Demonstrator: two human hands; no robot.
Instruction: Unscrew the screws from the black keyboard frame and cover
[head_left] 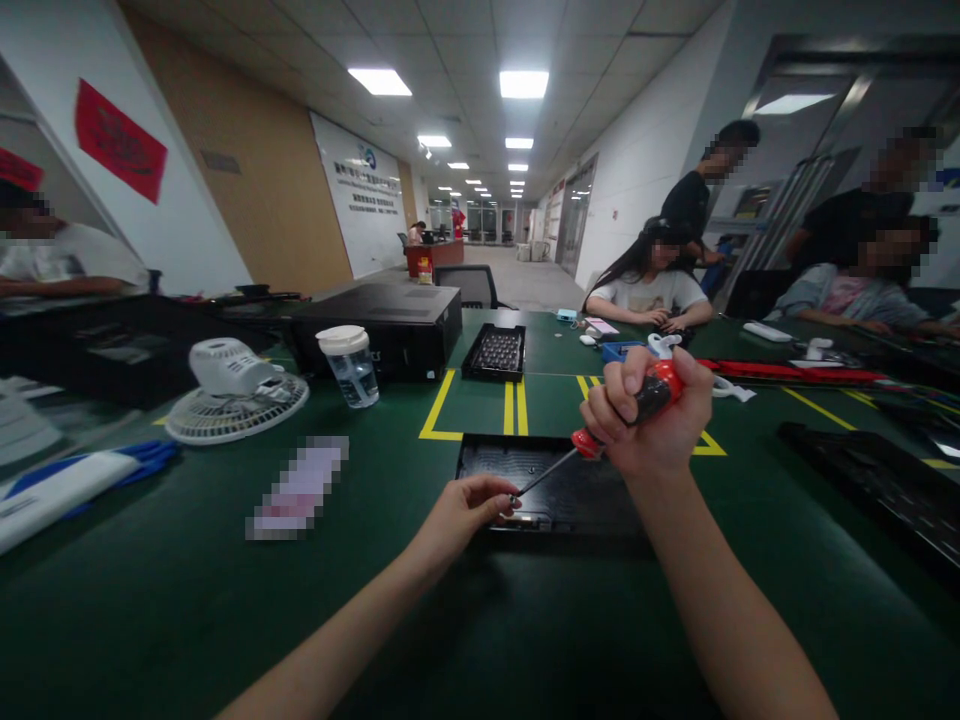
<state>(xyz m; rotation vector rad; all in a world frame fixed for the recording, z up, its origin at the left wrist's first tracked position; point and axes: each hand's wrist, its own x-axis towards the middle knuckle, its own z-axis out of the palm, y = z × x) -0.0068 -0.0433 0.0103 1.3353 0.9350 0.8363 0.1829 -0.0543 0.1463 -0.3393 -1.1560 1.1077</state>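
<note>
A red and black screwdriver (656, 392) is gripped in my right hand (649, 410), its shaft slanting down to the left. Its tip meets the fingertips of my left hand (461, 510), which pinch a small metallic piece (514, 501), perhaps a screw; its exact shape is too small to tell. Both hands are above a flat black panel (562, 485) that lies on the green table (390, 560). My left wrist hides part of the panel's near left corner.
Beyond the panel are a black tray (495, 352) and a black computer case (375, 325). To the left stand a lidded cup (350, 367) and a white fan (236, 390). A black frame (885, 490) lies at right. People sit across the table.
</note>
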